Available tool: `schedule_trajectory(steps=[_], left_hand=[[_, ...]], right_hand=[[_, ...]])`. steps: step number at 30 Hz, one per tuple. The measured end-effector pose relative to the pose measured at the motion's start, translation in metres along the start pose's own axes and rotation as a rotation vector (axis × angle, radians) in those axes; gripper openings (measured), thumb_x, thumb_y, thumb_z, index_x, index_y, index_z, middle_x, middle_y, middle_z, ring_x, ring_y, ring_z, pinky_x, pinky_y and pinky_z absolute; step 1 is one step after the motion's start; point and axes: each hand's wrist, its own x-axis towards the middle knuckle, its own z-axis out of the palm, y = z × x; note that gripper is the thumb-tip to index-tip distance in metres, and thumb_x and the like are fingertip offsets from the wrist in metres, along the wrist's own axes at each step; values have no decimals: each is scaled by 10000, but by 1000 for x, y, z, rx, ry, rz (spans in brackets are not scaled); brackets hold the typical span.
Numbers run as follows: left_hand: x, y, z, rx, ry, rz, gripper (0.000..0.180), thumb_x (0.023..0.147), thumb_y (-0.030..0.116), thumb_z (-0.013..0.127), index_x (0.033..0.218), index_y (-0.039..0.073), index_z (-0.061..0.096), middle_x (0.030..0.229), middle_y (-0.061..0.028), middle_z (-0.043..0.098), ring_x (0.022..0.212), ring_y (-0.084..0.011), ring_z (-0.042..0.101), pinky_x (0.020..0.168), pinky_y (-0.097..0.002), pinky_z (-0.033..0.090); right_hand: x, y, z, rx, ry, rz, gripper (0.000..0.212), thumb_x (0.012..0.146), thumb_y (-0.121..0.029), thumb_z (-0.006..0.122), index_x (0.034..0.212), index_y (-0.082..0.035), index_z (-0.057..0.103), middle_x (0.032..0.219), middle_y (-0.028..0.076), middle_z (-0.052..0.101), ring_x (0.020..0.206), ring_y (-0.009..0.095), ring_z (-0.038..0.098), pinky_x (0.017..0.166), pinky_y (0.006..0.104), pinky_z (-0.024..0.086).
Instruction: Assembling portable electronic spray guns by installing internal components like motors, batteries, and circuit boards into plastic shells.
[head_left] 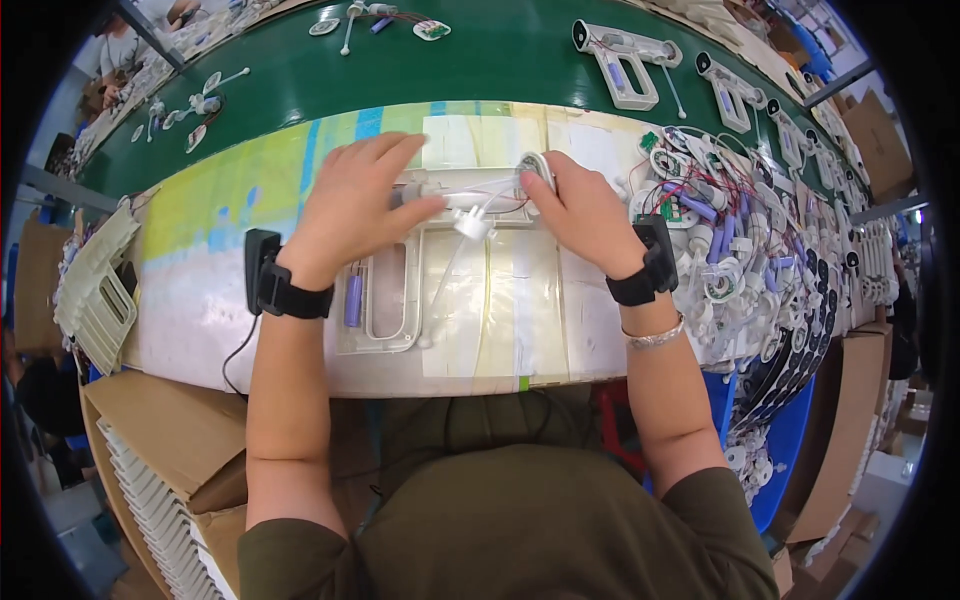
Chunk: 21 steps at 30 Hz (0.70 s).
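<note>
A white plastic gun-shaped housing half (413, 330) lies open-side up on the work board in front of me. A purple battery cell (353, 298) sits in its handle. Over the left end of its barrel, my left hand (362, 205) spreads its fingers and thumb apart; whether the fingertips touch the housing is hidden. My right hand (590, 215) pinches a round white ring-shaped part (535, 168) between thumb and fingers at the barrel's right end. Thin wires run along the barrel. Between my hands, a white plastic fitting (472, 223) with a thin clear stem lies tilted across the housing.
A heap of wired parts and purple cells (715, 225) covers the board's right side. Several filled housings (630, 75) stand along the green belt (480, 75). Stacked empty shells (100, 290) are at left, above a cardboard box (170, 425). A blue bin (790, 460) sits at lower right.
</note>
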Motion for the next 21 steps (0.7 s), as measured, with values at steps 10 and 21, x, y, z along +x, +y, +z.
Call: schedule_trajectory(steps=[10, 21], left_hand=[[-30, 8, -1, 114, -311, -244, 724, 656, 398, 742, 1253, 68, 500, 1226, -135, 538, 1112, -308, 498, 942, -419, 364], [-39, 9, 6, 210, -219, -184, 727, 643, 473, 729, 1224, 93, 514, 1156, -62, 564, 1008, -260, 547, 841, -414, 408]], right_hand=[[1, 12, 17, -63, -66, 73, 348, 897, -321, 497, 838, 21, 498, 694, 256, 597, 681, 432, 586, 616, 488, 466], [-23, 0, 53, -279, 305, 61, 253, 893, -266, 520, 878, -16, 484, 552, 162, 579, 483, 347, 580, 432, 431, 467]])
